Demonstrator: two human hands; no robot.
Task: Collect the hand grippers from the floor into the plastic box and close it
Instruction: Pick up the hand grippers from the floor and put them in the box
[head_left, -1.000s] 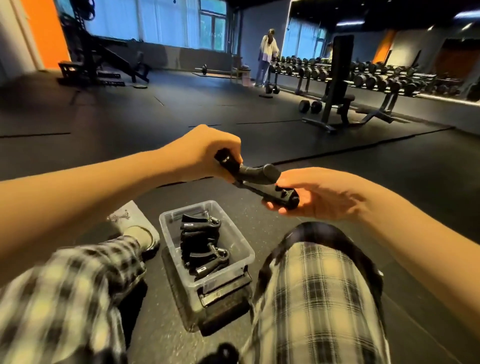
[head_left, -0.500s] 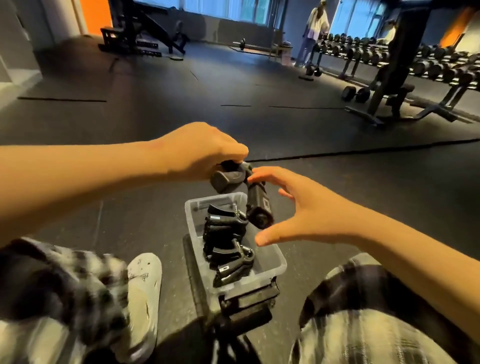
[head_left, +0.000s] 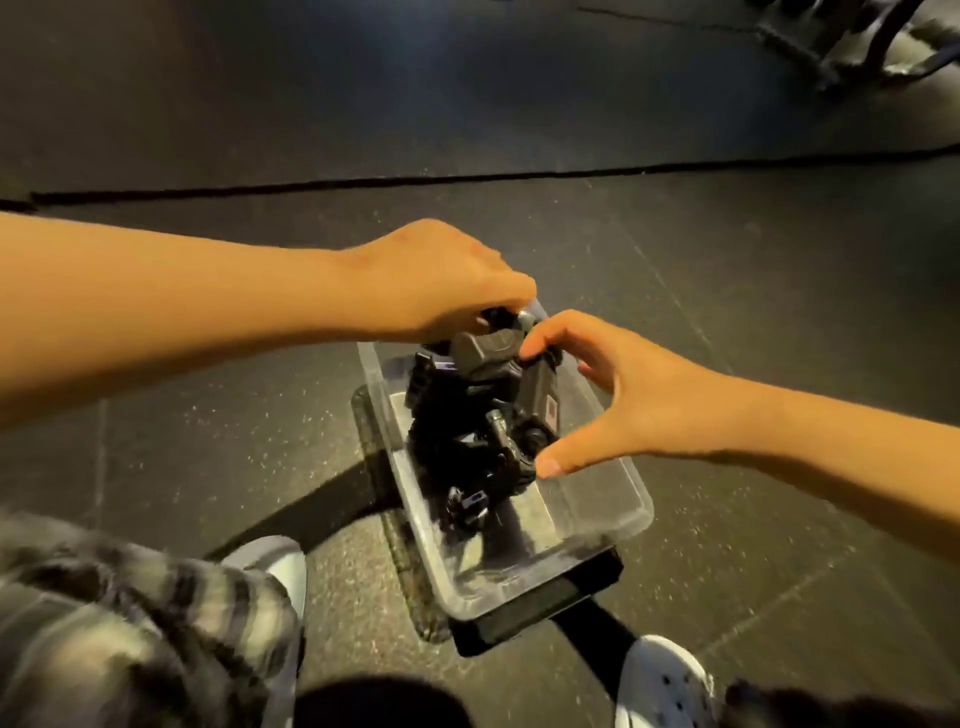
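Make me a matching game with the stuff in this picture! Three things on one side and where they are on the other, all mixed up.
Things:
1. hand gripper
2. plastic box
3. white shoe

Places:
A. bottom edge of the picture, right of the middle
B. on the dark floor between the legs
C. held by the left hand over the box's far end

Pairs: 1-C, 2-B, 3-A

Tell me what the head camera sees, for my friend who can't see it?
Two hands lower a black hand gripper into a clear plastic box on a dark gym floor. The left hand grips its top; the right hand steadies it, fingers spread.
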